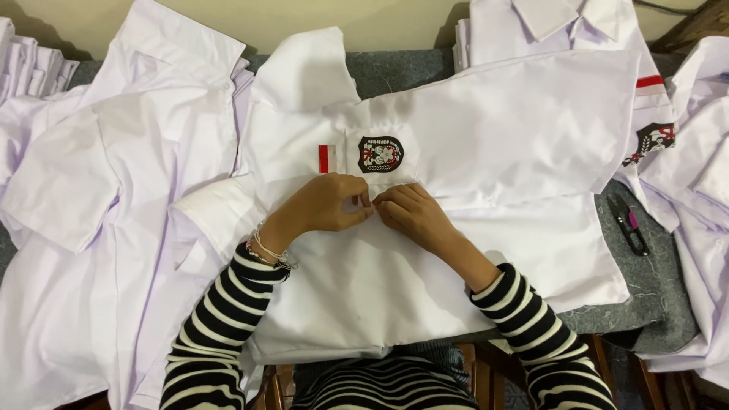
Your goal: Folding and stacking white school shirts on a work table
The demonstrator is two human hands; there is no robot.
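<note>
Both hands meet at the middle of the white shirt (425,250) spread across the table: the left hand (326,206) and right hand (414,214) each pinch a fold of its cloth just below the pocket (380,156), fingertips nearly touching. To do this well, I'd judge the pinch should stay small and the fabric flat and taut, so the pocket edge keeps straight. On the pocket sits one dark crest badge (380,154), with one red strip (324,159) beside it. One pair of thread snips (629,225) lies on the grey table (661,281) to the right. At least three more white shirts surround it.
</note>
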